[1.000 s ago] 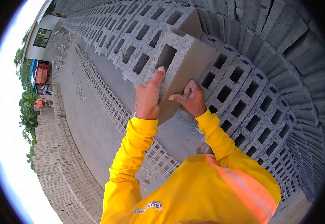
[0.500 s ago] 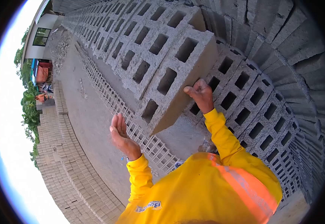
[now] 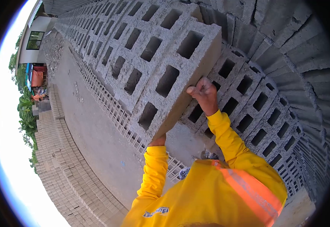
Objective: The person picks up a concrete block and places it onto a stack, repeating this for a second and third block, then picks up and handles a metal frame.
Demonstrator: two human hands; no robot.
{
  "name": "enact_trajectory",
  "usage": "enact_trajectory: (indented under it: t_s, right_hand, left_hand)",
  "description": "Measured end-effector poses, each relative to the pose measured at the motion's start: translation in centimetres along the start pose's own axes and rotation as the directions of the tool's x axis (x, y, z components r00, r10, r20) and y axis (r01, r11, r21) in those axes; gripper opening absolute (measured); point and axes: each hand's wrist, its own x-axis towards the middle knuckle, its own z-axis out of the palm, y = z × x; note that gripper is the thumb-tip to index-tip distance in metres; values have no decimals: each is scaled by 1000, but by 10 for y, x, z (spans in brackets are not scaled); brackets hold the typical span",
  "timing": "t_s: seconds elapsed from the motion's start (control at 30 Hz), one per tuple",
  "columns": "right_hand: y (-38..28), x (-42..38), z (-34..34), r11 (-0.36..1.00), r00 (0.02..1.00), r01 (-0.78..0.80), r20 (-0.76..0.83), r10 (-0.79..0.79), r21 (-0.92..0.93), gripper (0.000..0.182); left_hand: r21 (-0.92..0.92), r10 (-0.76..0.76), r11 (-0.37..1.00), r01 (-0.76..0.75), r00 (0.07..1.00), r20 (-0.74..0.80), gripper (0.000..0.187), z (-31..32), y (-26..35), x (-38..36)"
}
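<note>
A grey hollow concrete block (image 3: 179, 62), three rectangular openings showing, slants from one o'clock to seven, smooth tan side facing four, beside similar blocks (image 3: 134, 60) toward ten.

Count: 2 hands, i.e. 1 left hand (image 3: 158, 141) (mostly hidden) and 1 right hand (image 3: 204, 96). 2 sleeves (image 3: 229, 136), 1 shirt (image 3: 199, 189), 1 logo (image 3: 156, 212), 1 bright orange stripe (image 3: 254, 193) on it. 1 front block (image 3: 178, 62), 3 holes (image 3: 167, 81) in its face. Grey blocks (image 3: 254, 102) beside and behind it: too many to count. Pale blocks (image 3: 68, 166) across the yard: same, can't count. 1 ladder-like strip (image 3: 114, 111) on the ground. 1 building (image 3: 28, 56), 1 window (image 3: 34, 40) showing.
</note>
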Motion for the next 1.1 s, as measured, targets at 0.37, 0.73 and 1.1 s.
enact_trajectory:
  t_s: [0.37,0.73,1.1]
  right_hand:
    - [-13,48,-20,997,996,-36,-78,41,67,42]
    - [-7,-77,-50,839,995,98,45,-88,-535,34]
    - [6,-342,-211,-346,698,666,715,-23,-661,71]
  left_hand:
    - [-75,-50,996,43,994,-98,69,56,-5,19]
    - [791,28,557,254,946,-323,58,-153,-136,-128]
    - [167,-146,536,828,285,-947,54,-414,-336,-668]
